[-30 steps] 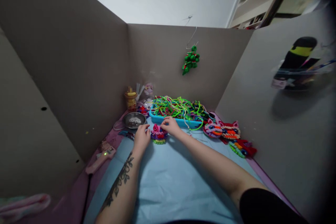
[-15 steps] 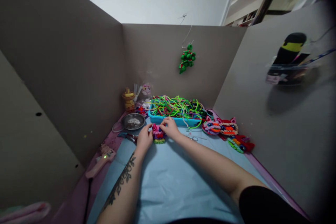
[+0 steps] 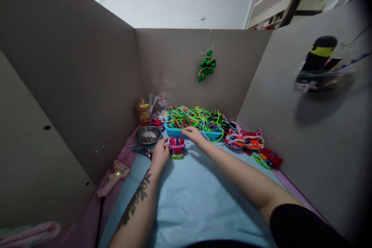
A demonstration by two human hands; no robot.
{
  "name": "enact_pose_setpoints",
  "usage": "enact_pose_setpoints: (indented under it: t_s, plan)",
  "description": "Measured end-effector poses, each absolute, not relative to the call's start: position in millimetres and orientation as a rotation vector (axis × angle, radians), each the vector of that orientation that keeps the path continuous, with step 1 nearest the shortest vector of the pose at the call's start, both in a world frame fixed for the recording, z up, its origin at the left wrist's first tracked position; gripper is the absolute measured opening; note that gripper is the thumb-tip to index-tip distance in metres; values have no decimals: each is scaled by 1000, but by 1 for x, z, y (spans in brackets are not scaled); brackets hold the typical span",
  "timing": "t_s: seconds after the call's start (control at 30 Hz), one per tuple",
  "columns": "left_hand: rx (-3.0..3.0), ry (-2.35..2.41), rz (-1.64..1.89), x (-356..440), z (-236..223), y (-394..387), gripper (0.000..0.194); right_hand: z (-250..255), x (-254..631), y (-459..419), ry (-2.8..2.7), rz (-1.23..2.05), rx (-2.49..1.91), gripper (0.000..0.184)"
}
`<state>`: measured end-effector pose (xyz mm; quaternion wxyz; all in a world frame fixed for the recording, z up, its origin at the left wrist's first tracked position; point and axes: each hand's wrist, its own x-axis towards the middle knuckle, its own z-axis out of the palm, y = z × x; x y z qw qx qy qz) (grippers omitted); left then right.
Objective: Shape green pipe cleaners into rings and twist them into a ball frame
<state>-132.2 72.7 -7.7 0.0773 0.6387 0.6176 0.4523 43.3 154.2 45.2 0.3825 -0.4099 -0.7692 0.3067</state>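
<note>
A small pink, purple and green pipe-cleaner figure [image 3: 177, 148] lies on the light blue mat [image 3: 197, 197]. My left hand [image 3: 161, 153] rests beside it on the left, fingers curled against its edge. My right hand [image 3: 194, 134] has reached past the figure to the front rim of the blue tray [image 3: 213, 136], which is heaped with green and mixed-colour pipe cleaners [image 3: 197, 118]. Its fingers are small in the picture; whether they pinch anything is unclear.
A steel bowl [image 3: 148, 135] and a yellow-lidded jar [image 3: 143, 111] stand at the back left. A pink glue gun [image 3: 112, 180] lies at the left edge. Finished pipe-cleaner masks [image 3: 247, 141] lie at the right. A green figure [image 3: 206, 66] hangs on the cardboard back wall.
My right hand has left the small figure and moved back and right to the tray's rim. My left hand stays beside the figure.
</note>
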Motion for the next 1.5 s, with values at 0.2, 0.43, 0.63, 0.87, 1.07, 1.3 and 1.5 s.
enact_pose_setpoints:
  t_s: [0.2, 0.43, 0.63, 0.87, 1.07, 1.3, 1.5]
  plan:
    - [1926, 1828, 1365, -132, -12, 74, 31, 41, 28, 150, -2215, 498, -1078, 14]
    - [1856, 1737, 1458, -134, -15, 78, 36, 34, 18, 152, -2214, 448, -1130, 12]
    - [1654, 1496, 1499, -130, -18, 85, 48, 27, 18, 147, -2104, 454, -1153, 14]
    - [1617, 1551, 1533, -130, -18, 85, 43, 17, 12, 137, -1989, 373, -1271, 16]
    - [1631, 1577, 1531, -131, -17, 84, 43, 15, 13, 135, -1975, 434, -1242, 13]
    - [1631, 1591, 1550, -133, -22, 87, 43, 13, 18, 134, -1980, 450, -1208, 12]
    - [1639, 1595, 1563, -134, -22, 89, 43, 12, 17, 133, -1989, 427, -1201, 12]
